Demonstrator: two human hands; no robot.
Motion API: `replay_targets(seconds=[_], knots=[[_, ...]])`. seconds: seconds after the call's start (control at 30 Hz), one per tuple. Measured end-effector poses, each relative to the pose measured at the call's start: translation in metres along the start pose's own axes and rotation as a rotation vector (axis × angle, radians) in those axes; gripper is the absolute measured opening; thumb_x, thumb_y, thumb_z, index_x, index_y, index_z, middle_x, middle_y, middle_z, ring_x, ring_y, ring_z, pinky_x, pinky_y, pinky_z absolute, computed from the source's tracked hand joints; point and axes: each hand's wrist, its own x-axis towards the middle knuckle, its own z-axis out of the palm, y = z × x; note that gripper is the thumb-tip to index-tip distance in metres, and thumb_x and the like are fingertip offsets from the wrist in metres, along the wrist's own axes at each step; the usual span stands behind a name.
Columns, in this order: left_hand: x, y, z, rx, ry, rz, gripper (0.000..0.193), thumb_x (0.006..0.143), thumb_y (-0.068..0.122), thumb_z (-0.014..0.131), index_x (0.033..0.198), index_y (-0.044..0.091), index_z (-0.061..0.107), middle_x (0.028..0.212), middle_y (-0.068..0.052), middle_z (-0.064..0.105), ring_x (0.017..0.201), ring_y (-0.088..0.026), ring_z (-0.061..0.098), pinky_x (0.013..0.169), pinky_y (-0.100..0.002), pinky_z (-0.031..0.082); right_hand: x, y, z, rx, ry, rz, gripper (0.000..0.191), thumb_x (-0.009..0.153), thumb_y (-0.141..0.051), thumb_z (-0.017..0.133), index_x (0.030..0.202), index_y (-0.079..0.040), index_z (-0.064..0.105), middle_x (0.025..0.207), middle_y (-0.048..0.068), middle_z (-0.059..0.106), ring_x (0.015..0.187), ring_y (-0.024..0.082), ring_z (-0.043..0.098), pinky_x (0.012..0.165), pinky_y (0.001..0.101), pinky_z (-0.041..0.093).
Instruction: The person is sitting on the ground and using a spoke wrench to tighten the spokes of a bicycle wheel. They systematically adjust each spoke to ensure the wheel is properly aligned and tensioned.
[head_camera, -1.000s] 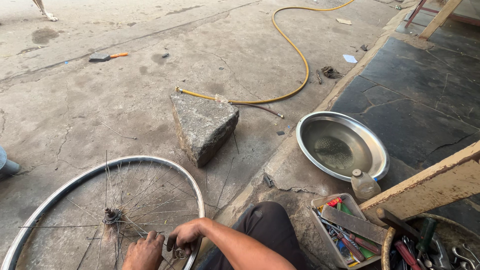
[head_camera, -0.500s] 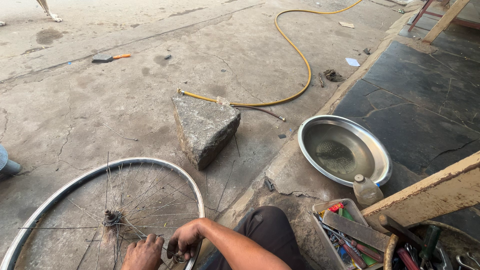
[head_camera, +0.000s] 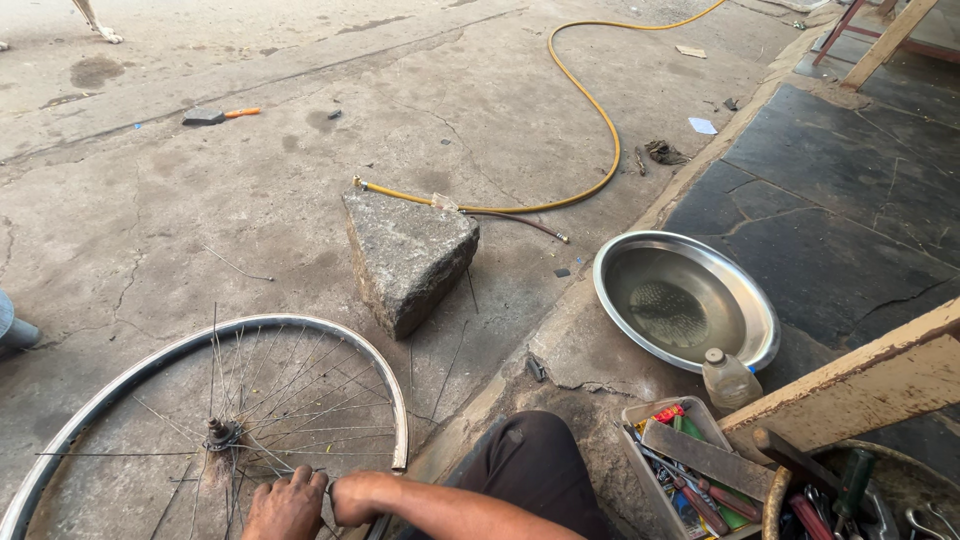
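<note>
A bicycle wheel (head_camera: 150, 400) with no tyre lies flat on the cracked concrete ground (head_camera: 250, 200), near the bottom left corner of the view. Its hub (head_camera: 222, 434) sticks up in the middle. The thin spokes (head_camera: 300, 400) look loose and messy, and some poke out past the rim.

Both hands are at the near edge of the wheel, close together and almost touching. The left hand (head_camera: 287, 505) rests down among the spokes. The right hand (head_camera: 357, 497) is curled into a fist just beside it, near the rim. It may hold a spoke or a small tool, but I cannot tell.

Many spokes are still crooked, so the wheel looks far from neat and a lot is left to fix.

A big grey stone (head_camera: 408, 255) sits just past the wheel. A yellow hose (head_camera: 590, 190) curls behind it. A shiny metal basin (head_camera: 686, 299), a small plastic bottle (head_camera: 729, 378) and a tray of tools (head_camera: 690, 470) sit to the right.
</note>
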Motion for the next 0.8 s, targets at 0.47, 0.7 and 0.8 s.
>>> replay_targets(seconds=[0.47, 0.7, 0.8], knots=[[-0.006, 0.0, 0.0, 0.004, 0.084, -0.002, 0.037, 0.094, 0.023, 0.064, 0.13, 0.021, 0.055, 0.132, -0.002, 0.056, 0.126, -0.024, 0.061, 0.105, -0.047, 0.048, -0.01, 0.012, -0.018, -0.074, -0.029, -0.12, 0.041, 0.07, -0.04, 0.086, 0.095, -0.007, 0.08, 0.096, 0.016, 0.079, 0.085, 0.03, 0.073, 0.072, 0.0438, 0.058], [-0.02, 0.004, 0.001, 0.002, 0.217, 0.023, 0.032, 0.088, 0.022, 0.07, 0.119, 0.018, 0.06, 0.124, -0.002, 0.059, 0.12, -0.025, 0.062, 0.1, -0.045, 0.048, -0.04, -0.004, 0.007, -0.133, 0.291, -0.065, 0.02, 0.08, -0.011, 0.068, 0.098, -0.004, 0.074, 0.098, 0.022, 0.076, 0.092, 0.038, 0.074, 0.076, 0.0486, 0.059], [-0.022, 0.006, -0.006, -0.007, 0.209, 0.009, 0.036, 0.087, 0.021, 0.073, 0.12, 0.017, 0.06, 0.126, -0.003, 0.059, 0.121, -0.026, 0.062, 0.101, -0.047, 0.047, -0.036, -0.008, 0.019, -0.129, 0.417, -0.051, 0.02, 0.085, -0.01, 0.064, 0.102, -0.001, 0.069, 0.097, 0.024, 0.074, 0.091, 0.04, 0.074, 0.077, 0.0503, 0.058]])
